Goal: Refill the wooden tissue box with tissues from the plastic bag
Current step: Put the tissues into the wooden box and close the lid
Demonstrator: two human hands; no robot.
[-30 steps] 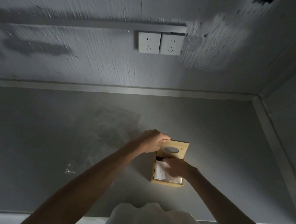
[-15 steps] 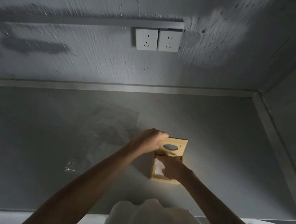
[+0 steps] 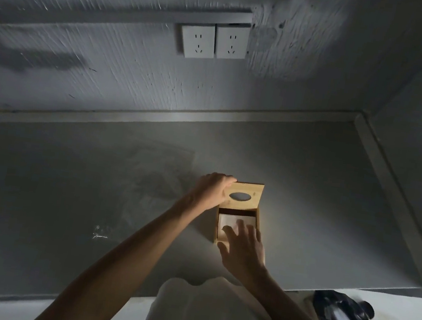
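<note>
I note the left hand (image 3: pixel 212 189) pinching the lid (image 3: pixel 244 197) upright at the far end, right hand (image 3: pixel 243 244) spread, holding nothing, over tissues (image 3: pixel 231 220) in the wooden tissue box (image 3: pixel 259 220); lid must drop twd me.

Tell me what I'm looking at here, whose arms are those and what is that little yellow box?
The picture comes from a camera worn on a person's head, looking down, so the arms are that person's own. There is no robot. On the grey table stands a wooden tissue box. The left hand holds its lid up; the lid has an oval hole for pulling tissues out. Inside lies a white stack of tissues. The right hand is spread open over them, fingers on or just above the stack, gripping nothing. A crumpled clear plastic bag lies on the table to the left. Two wall sockets sit on the wall behind.
</note>
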